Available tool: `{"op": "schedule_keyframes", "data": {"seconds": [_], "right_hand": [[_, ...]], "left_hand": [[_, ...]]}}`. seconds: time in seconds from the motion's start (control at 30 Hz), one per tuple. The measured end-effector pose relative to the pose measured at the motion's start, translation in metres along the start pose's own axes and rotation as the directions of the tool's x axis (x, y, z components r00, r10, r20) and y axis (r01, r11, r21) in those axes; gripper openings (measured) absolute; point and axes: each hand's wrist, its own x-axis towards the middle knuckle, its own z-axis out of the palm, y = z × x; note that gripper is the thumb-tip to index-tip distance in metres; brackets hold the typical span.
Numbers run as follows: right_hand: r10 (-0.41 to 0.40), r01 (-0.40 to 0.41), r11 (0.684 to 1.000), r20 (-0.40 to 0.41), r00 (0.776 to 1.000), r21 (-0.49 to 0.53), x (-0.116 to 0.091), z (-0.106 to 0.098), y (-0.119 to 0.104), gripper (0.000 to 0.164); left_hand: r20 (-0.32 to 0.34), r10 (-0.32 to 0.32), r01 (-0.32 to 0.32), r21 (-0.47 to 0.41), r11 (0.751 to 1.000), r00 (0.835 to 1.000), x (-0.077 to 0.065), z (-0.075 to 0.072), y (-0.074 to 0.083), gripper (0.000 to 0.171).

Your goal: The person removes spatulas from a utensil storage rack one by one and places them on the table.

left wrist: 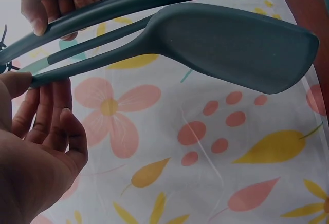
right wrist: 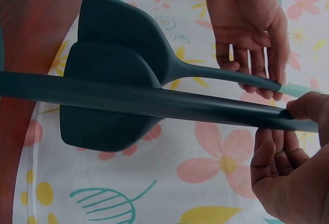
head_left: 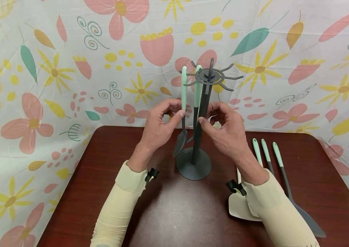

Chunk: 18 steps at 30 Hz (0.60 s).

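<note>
A dark grey utensil stand [head_left: 203, 116] rises from a round base, with curled hooks around its top. Two utensils with mint-green handles hang on its left side. My left hand [head_left: 159, 132] pinches one of them, a spatula [left wrist: 231, 49], where the green handle meets the dark shaft. Its handle top is at a hook. Partly behind the pole hangs the second spatula [right wrist: 103, 70], its blade overlapping the first in the right wrist view. My right hand [head_left: 228, 133] holds the stand's pole [right wrist: 216, 108] between thumb and fingers, about halfway up.
Several more mint-handled utensils lie on the right of the brown table [head_left: 168, 212], partly under my right sleeve. Among them are a dark-bladed turner [head_left: 307, 216] and a cream-coloured head [head_left: 239, 207]. A flower-patterned cloth [head_left: 69, 68] hangs behind the table.
</note>
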Motion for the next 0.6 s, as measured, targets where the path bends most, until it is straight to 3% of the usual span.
{"op": "schedule_keyframes", "data": {"seconds": [0.6], "right_hand": [[0.018, -0.018, 1.000, 0.004, 1.000, -0.004, -0.0004, 0.0000, -0.0013, 0.013]], "left_hand": [[-0.049, -0.005, 0.003, -0.045, 0.999, 0.999, -0.0056, -0.0099, -0.0027, 0.016]]}}
